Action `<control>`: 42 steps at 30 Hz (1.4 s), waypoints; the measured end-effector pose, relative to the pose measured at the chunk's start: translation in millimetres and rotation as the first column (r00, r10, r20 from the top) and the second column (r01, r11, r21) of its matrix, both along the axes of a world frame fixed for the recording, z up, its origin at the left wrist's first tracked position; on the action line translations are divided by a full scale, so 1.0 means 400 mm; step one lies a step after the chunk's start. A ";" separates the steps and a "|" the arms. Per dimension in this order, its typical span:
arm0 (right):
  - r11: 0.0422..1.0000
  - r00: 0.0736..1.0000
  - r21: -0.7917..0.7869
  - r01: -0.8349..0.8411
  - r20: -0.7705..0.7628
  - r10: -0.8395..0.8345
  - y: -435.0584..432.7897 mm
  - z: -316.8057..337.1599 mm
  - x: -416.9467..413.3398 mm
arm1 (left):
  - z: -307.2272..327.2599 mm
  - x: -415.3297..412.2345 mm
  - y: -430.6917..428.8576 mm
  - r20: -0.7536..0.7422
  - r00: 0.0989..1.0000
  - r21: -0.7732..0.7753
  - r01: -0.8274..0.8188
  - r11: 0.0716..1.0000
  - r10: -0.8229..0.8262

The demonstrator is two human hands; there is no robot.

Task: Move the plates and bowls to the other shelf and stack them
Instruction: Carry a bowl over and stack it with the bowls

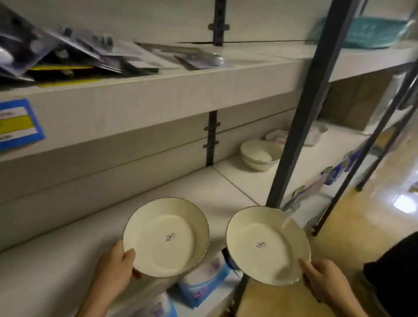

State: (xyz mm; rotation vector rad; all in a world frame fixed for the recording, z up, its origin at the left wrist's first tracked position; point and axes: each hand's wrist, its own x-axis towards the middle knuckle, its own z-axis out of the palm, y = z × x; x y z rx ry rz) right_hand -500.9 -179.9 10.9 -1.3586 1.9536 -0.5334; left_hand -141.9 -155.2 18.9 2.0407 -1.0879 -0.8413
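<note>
I carry two cream plates with dark rims and a sticker in the middle. My left hand (115, 265) grips the near edge of the left plate (165, 236), held over the front of the white middle shelf (68, 241). My right hand (324, 281) grips the lower right rim of the right plate (267, 244), held just off the shelf's front edge by a dark upright post (304, 112). Further back on the same shelf stands a stack of cream bowls (257, 155), with more white dishes (314, 136) behind it.
The upper shelf (137, 95) holds flat packaged goods and a blue price label (5, 127). A teal basket (365, 30) sits top right. Blue and white packages (204, 280) lie on the shelf below. Another person's dark legs and shoes (402, 282) stand at right on the glossy floor.
</note>
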 end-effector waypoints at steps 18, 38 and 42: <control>0.948 0.963 -0.181 0.263 -0.008 -0.269 -0.110 0.024 -0.751 | 0.023 -0.808 -0.277 -0.001 0.949 -0.071 0.313 0.947 -0.314; 0.998 0.999 -0.066 -0.003 0.042 0.006 -0.824 0.038 -0.942 | 0.023 -1.018 -0.762 0.017 0.999 -0.080 -0.048 0.996 0.050; 0.986 0.986 -0.050 -0.158 0.041 0.160 -0.970 0.032 -0.893 | 0.030 -0.997 -0.789 0.051 0.978 -0.076 -0.196 0.978 0.200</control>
